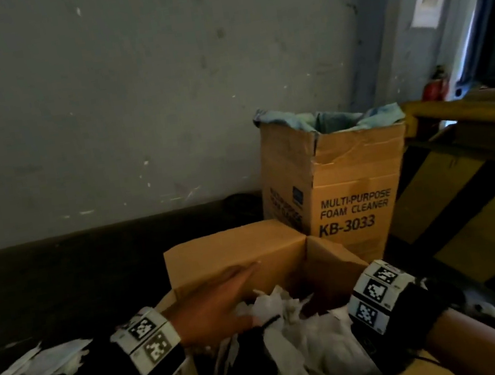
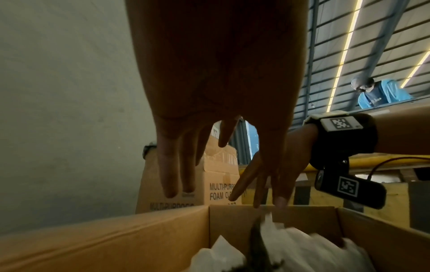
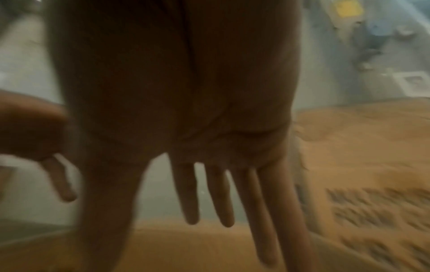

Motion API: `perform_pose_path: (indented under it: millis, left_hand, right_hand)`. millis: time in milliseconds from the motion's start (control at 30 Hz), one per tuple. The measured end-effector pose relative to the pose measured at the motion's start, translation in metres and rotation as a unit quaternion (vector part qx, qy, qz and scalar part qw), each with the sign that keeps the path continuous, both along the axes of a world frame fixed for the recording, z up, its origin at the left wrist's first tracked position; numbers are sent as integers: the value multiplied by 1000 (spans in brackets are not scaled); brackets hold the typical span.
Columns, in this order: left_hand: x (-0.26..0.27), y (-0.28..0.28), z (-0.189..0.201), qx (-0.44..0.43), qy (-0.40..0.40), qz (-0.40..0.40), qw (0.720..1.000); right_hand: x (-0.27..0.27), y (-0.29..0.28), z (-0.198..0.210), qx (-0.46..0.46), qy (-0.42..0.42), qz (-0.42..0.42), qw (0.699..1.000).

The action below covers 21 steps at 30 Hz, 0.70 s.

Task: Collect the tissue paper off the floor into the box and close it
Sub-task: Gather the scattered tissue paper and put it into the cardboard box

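An open cardboard box (image 1: 233, 253) stands low in the head view, its flaps up. Crumpled white tissue paper (image 1: 291, 324) fills its inside (image 2: 302, 244). My left hand (image 1: 223, 298) reaches over the box with straight fingers (image 2: 170, 176) that hold nothing; the index finger points at the far flap. My right hand (image 2: 274, 176) comes in from the right with spread fingers, and its fingertips are at the rim of the box's far wall. In the blurred right wrist view its fingers (image 3: 256, 211) hang straight over cardboard. More white paper pieces (image 1: 42, 362) lie at the lower left.
A taller carton marked "Multi-purpose foam cleaner" (image 1: 350, 179), lined with blue plastic, stands just behind the box. A yellow-and-black barrier (image 1: 465, 204) is at the right, a grey wall (image 1: 133, 108) behind. A person in blue (image 2: 381, 93) stands beyond the barrier.
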<state>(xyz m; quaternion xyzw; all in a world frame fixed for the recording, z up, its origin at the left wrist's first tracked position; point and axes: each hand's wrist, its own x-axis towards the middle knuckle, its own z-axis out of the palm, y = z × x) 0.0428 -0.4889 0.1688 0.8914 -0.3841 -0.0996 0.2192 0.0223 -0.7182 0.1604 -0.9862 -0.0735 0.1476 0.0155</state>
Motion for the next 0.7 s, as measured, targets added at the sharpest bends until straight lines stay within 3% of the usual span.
perform_pose_path:
  millis: [67,167,367,500,567,700]
  left_hand:
    - [-1,24,9,-15,-7,8,1000]
    - [-6,75,15,-44,-43,34,998]
    - [-31,199,0,-25,-57,114,991]
    - [-69,296,-53,9,-27,194,981]
    - [-91,337,-87,30,34,211,977]
    - [-138,408,-157,152,152,190,958]
  right_hand:
    - [1,22,17,-18,-48,-2,999]
    - [1,75,37,27,-130,27,991]
    - [-12,212,38,167,-117,175,963]
    - [-25,314,-6,230,-28,264,936]
    - [-33,349,-42,235,28,287,928]
    - [-51,381,-128,128,250,214,936]
